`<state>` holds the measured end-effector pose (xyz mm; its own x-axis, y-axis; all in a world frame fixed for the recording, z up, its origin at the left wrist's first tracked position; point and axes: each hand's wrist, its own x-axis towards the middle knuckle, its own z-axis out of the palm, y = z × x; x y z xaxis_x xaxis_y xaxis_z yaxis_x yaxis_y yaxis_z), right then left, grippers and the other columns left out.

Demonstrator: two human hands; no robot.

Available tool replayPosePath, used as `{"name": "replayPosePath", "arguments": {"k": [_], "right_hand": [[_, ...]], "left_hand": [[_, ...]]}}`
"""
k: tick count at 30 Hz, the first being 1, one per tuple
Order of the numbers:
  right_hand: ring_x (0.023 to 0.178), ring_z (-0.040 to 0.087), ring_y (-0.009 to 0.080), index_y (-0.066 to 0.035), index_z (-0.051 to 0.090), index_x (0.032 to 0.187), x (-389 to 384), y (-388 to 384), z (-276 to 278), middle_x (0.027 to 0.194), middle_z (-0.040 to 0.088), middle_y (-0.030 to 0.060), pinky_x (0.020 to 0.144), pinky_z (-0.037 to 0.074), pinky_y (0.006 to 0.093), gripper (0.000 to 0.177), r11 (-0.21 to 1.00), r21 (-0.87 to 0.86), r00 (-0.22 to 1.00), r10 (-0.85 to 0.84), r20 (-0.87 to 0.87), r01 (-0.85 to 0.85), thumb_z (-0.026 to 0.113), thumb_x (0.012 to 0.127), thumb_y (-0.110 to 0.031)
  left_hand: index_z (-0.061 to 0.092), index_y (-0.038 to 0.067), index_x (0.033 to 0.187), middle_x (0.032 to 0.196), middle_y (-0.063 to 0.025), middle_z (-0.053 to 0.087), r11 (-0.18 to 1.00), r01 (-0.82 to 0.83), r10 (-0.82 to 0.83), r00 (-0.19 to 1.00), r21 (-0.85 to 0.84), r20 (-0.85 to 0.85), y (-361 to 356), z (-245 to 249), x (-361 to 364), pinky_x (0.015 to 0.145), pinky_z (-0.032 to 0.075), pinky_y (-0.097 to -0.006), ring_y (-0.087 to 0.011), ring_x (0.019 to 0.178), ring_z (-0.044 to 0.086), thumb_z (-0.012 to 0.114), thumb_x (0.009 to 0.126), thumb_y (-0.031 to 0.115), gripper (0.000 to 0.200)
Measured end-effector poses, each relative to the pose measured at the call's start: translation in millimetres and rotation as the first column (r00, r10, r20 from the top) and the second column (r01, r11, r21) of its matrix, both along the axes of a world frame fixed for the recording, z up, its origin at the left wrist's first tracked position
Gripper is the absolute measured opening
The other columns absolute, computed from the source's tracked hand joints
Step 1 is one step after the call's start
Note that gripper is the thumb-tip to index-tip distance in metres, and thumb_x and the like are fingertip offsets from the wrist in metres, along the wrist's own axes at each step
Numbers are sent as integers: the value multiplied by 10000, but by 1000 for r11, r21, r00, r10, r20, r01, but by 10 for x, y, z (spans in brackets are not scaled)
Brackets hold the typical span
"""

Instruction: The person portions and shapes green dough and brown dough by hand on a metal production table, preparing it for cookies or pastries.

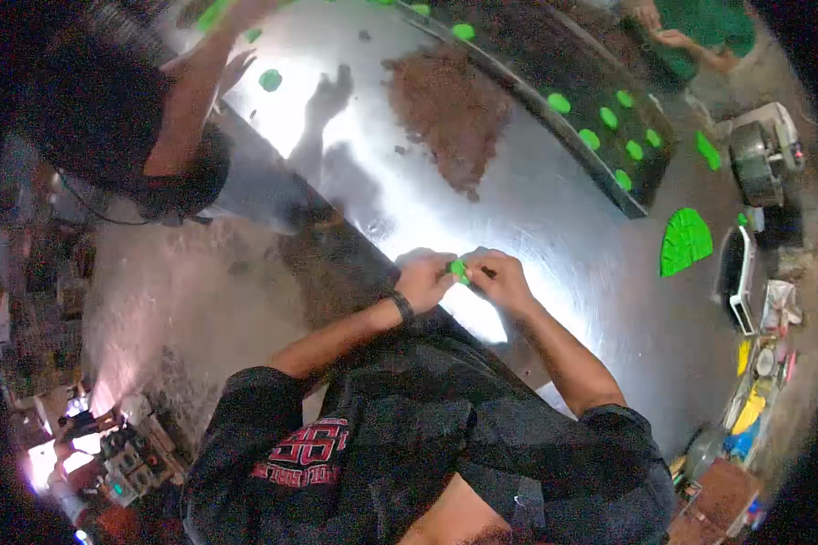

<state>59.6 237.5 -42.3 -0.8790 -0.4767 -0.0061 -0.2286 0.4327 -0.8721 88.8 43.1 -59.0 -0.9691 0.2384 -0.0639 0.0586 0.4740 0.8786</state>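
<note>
In front of my chest, over the near edge of a shiny metal table (563,218), a small bright green dough-like piece (459,270) sits between my two hands. My left hand (423,282), with a dark band at its wrist, pinches the piece from one side. From the other side my right hand (504,282) closes its fingertips on it. Farther up the table lies a brown crumbly heap (450,109). To the right rests a larger green half-round slab (688,241) with scored lines.
A long dark tray (600,82) with several green discs (559,103) crosses the far side. At left, a co-worker's hand (234,74) reaches over the table near another green disc (270,80). Another person's hands (677,38) show at top right. A metal drum-shaped appliance (756,163) stands at right.
</note>
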Motion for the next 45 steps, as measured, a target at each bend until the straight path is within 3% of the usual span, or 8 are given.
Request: {"name": "replayPosePath", "arguments": {"k": [5,9,16,24,29,34,37,45], "right_hand": [[790,555,285,-99,640,914,-95,47,6,831,548,99,690,473,383,189,934,18,902,350,-252,-357,662,727,-108],[760,558,271,-80,580,899,-437,-234,182,785,542,119,662,465,379,239,880,-25,877,475,77,-475,660,675,-70],[789,591,115,-4,577,843,-482,-153,-106,791,565,83,621,480,229,151,957,-236,669,285,687,-166,674,727,-10],[800,610,258,4,631,862,234,-406,-126,893,621,152,687,487,309,137,995,29,933,-81,-351,97,643,740,-56],[828,618,297,-8,647,886,-408,-778,732,863,641,163,733,477,383,267,505,795,897,429,105,-335,585,813,-258],[1119,493,394,-40,565,1168,-432,-1431,1023,1124,566,234,940,394,463,404,915,-128,591,-348,-728,382,492,877,-311],[1210,387,437,13,508,1224,-105,-1406,-167,1259,468,260,1021,310,484,447,740,506,762,-15,-648,444,475,901,-294],[1084,475,422,-30,553,903,-112,-1023,-484,1086,542,190,988,361,493,214,923,280,726,1,-687,264,591,800,-213]], "left_hand": [[675,54,830,752,-117,633,988,-50,17,974,144,225,-178,-97,31,613,474,-350,-222,687,595,698,745,206,176],[648,100,810,786,-121,627,924,1,-65,986,-383,-154,-150,198,-72,611,486,-372,-310,691,595,666,672,65,144],[646,103,984,928,-82,606,980,-88,122,975,180,-184,-190,-19,139,736,475,-372,-240,865,570,703,726,159,269],[671,111,893,1009,-79,578,1000,-12,14,920,7,-392,-295,-390,68,818,453,-381,-247,950,534,656,774,215,159],[657,118,914,978,-95,577,966,106,-185,922,-237,-341,-396,-506,18,848,425,-428,-308,917,549,569,823,291,214],[657,50,930,1038,-171,601,985,-163,171,974,59,-149,-968,-23,209,767,485,-411,-347,906,594,555,825,250,248],[662,37,906,962,-147,622,949,-309,314,915,61,-254,-1342,-186,233,757,493,-384,-321,871,612,576,826,208,208],[646,37,853,923,-97,633,957,-289,251,760,33,-600,-1272,-85,-405,737,482,-339,-265,832,599,594,808,113,102]]}}
